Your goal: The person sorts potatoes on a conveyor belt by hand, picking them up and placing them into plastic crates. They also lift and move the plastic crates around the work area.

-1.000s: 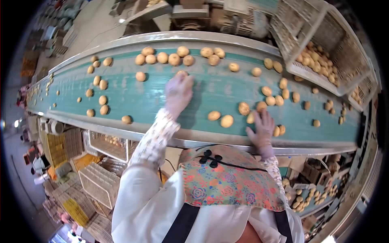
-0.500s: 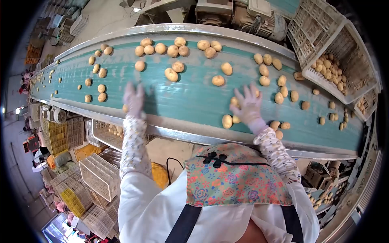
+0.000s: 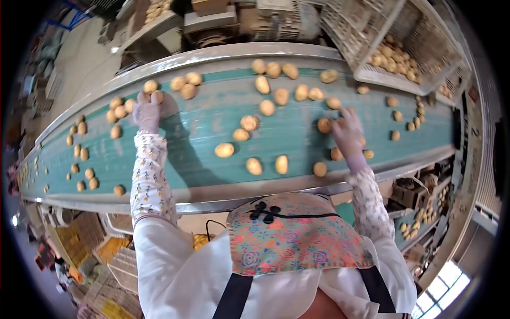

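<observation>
Pale yellow-brown potatoes (image 3: 224,150) lie scattered on a green conveyor belt (image 3: 207,114). At the belt's far left side, my left hand (image 3: 147,114), in a thin pale glove, has its fingers closed around a potato (image 3: 158,97). Another potato (image 3: 150,86) sits just beyond the fingertips. My right hand (image 3: 349,134), also gloved, is over the right part of the belt with bent fingers. Its fingertips meet a brownish potato (image 3: 324,125), and the hand partly covers more potatoes beneath it.
A plastic crate (image 3: 366,69) holding potatoes leans over the far right edge of the belt. Metal rails (image 3: 212,53) border the belt. Stacked crates (image 3: 123,266) stand below left, and machinery (image 3: 279,24) sits behind the far rail.
My left hand has moved outward to the far side and closed on a potato. The right hand has shifted right, its spread fingers now bent. Potatoes have changed position and the view has shifted.
</observation>
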The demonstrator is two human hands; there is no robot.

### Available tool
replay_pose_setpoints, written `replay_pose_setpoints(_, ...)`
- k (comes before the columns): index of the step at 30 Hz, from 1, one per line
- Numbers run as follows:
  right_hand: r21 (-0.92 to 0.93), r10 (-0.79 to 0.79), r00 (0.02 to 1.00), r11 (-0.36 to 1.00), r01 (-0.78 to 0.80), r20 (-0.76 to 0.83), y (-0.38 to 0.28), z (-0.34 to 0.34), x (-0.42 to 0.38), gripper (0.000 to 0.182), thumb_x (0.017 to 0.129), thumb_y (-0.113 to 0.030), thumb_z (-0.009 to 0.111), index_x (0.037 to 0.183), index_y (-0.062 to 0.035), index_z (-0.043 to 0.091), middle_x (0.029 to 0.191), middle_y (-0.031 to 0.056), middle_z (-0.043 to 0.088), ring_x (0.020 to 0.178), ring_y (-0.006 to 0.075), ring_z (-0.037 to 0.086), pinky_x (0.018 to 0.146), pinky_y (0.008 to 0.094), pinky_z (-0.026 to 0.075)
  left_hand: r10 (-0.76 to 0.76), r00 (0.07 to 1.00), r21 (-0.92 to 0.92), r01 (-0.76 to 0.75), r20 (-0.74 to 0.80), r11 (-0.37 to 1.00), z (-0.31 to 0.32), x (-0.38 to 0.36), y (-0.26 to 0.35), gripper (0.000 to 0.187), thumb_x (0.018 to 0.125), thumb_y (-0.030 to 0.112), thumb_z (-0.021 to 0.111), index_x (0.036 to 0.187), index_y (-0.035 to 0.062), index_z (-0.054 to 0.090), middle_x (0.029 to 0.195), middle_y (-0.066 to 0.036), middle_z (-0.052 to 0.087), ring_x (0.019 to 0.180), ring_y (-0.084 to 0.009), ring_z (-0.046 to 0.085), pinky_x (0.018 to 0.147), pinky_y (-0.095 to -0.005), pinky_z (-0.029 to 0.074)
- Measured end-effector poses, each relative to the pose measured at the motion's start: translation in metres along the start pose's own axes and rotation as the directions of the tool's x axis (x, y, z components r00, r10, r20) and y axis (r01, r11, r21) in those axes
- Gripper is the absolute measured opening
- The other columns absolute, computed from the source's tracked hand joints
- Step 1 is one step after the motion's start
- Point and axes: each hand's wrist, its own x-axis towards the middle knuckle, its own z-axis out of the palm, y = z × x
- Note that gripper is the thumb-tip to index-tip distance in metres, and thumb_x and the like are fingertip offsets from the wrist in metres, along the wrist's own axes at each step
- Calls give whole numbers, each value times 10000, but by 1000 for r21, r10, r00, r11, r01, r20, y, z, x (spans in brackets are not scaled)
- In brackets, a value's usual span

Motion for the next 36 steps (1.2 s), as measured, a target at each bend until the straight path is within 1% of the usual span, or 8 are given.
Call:
replay_pose_setpoints(9, -21, 16, 877, 1000, -6, 481, -158, 106, 135, 687, 859, -543, 596, 1428, -173, 490, 1374, 168, 522, 1277, 373, 496, 1055, 486, 409, 500, 864, -14, -500, 65, 866, -12, -217, 43, 528, 827, 188, 692, 1341, 157, 577, 1155, -182, 570, 1058, -380, 550, 960, -504, 427)
replay_pose_setpoints(15, 237, -481, 853, 869, 434, 201, -116, 82, 15, 629, 832, -494, 704, 1365, -184, 583, 1295, 162, 583, 1198, 362, 561, 1060, 501, 408, 388, 895, -635, -171, 220, 753, -13, -274, 60, 592, 866, 162, 697, 1421, 90, 503, 1224, -194, 574, 1119, -391, 544, 983, -496, 439)
replay_pose_setpoints(20, 555, -129, 959, 831, -34, 252, -85, 14, -15, 582, 902, -360, 698, 1383, -62, 559, 1280, 154, 617, 1242, 303, 560, 1090, 435, 409, 558, 827, -703, -357, 69, 615, -43, -287, 137, 670, 882, 174, 697, 1466, 4, 416, 1334, -209, 538, 1201, -370, 523, 1045, -450, 419)
replay_pose_setpoints(25, 835, 59, 919, 398, -380, 391, -54, -31, -85, 359, 978, -220, 657, 1274, -17, 641, 1178, 80, 682, 1072, 159, 632, 948, 314, 509, 923, 374, -829, -487, 88, 276, -51, -312, 202, 681, 872, 209, 712, 1464, 34, 424, 1317, -215, 544, 1207, -403, 520, 1040, -460, 430)
replay_pose_setpoints(27, 608, 307, 676, 295, -737, 670, 5, -78, -126, 281, 964, -205, 672, 1187, -34, 688, 1069, 38, 702, 966, 120, 648, 856, 273, 526, 834, 550, -708, -572, 46, 415, -52, -287, 162, 544, 844, 207, 704, 1313, -15, 543, 1117, -218, 609, 1049, -421, 571, 928, -502, 457)
replay_pose_setpoints(29, 155, 392, 640, 763, -627, 661, 80, -122, -172, 314, 944, -215, 689, 1189, -20, 656, 973, 43, 724, 837, 149, 680, 762, 290, 553, 698, 713, -369, -670, -74, 645, -37, -261, 94, 570, 878, 288, 693, 1339, -3, 524, 1143, -207, 625, 1045, -408, 605, 882, -505, 484)
replay_pose_setpoints(31, -599, 702, 531, 700, -390, 475, 100, -146, -181, 433, 908, -251, 719, 1266, -27, 623, 1039, 135, 723, 893, 273, 696, 825, 379, 554, 390, 836, -49, -403, 386, 914, -41, -254, 53, 635, 911, 388, 671, 1377, 0, 483, 1168, -213, 626, 1007, -394, 643, 851, -494, 503)
replay_pose_setpoints(36, 112, 300, 903, 931, -347, 306, 31, -71, -133, 660, 872, -359, 709, 1403, -13, 523, 1302, 270, 599, 1196, 435, 564, 1031, 488, 448, 420, 564, -222, -386, 711, 895, -42, -296, 143, 682, 948, 593, 562, 1205, -37, 504, 938, -232, 703, 877, -387, 704, 766, -480, 528)
